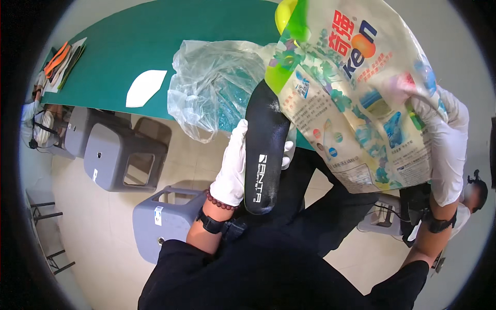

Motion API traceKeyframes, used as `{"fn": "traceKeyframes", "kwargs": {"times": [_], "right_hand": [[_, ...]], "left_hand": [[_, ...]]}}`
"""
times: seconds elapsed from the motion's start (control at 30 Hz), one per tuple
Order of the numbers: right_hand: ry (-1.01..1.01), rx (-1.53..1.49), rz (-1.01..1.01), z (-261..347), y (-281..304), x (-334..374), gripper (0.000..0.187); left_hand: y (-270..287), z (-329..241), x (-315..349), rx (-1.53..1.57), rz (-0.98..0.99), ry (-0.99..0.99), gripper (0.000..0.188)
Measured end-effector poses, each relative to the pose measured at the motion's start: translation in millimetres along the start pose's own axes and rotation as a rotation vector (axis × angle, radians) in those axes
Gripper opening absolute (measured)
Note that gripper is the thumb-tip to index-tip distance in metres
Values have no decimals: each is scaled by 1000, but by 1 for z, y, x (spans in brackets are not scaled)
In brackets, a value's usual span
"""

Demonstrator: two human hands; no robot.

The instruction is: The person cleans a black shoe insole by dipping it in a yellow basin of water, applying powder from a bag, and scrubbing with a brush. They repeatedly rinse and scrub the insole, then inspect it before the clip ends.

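A black shoe insole [266, 139] with white lettering stands lengthwise in my white-gloved left hand [237, 168], whose fingers wrap behind it and show at both edges. My right hand [444, 139], gloved in white too, grips the side of a large printed plastic detergent bag [356, 113] with a floral pattern. The bag is raised to the right of the insole, and its left edge meets the insole's upper end. I cannot tell whether the insole's tip touches it or lies behind it. Beyond my left hand, a crumpled clear plastic bag [206, 77] lies at the table's near edge.
The green table [134, 36] spans the far side. On it are a white cut-out piece [146, 89] and a stack of flat pieces with orange on top [57, 61]. Grey stools [111, 155] stand below on the left. Other people show at the far left and right [473, 194].
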State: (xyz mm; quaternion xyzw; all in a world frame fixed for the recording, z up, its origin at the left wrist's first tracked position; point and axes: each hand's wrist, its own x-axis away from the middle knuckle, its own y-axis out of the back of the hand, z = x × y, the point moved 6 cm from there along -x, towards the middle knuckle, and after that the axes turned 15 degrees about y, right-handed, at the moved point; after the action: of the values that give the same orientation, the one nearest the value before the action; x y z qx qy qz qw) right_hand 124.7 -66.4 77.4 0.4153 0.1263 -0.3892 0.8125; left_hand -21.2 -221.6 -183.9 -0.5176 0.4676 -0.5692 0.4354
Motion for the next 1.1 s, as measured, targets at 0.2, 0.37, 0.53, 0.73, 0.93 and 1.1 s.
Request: {"fn": "traceKeyframes", "kwargs": {"times": [0.2, 0.37, 0.53, 0.73, 0.93, 1.1], "right_hand": [[2, 79, 37, 4, 11, 21, 26], [-10, 89, 28, 10, 12, 26, 24], [7, 80, -34, 13, 18, 33, 27], [80, 264, 13, 21, 19, 41, 31], [20, 332, -20, 24, 30, 50, 27], [111, 558, -136, 31, 47, 69, 31]], "left_hand": [[2, -5, -4, -90, 83, 51, 61], [-4, -7, -12, -2, -58, -55, 56], [-7, -9, -18, -9, -14, -109, 51], [2, -20, -38, 9, 71, -121, 48], [-2, -30, -39, -97, -46, -294, 48], [-19, -36, -37, -55, -50, -330, 45]]}}
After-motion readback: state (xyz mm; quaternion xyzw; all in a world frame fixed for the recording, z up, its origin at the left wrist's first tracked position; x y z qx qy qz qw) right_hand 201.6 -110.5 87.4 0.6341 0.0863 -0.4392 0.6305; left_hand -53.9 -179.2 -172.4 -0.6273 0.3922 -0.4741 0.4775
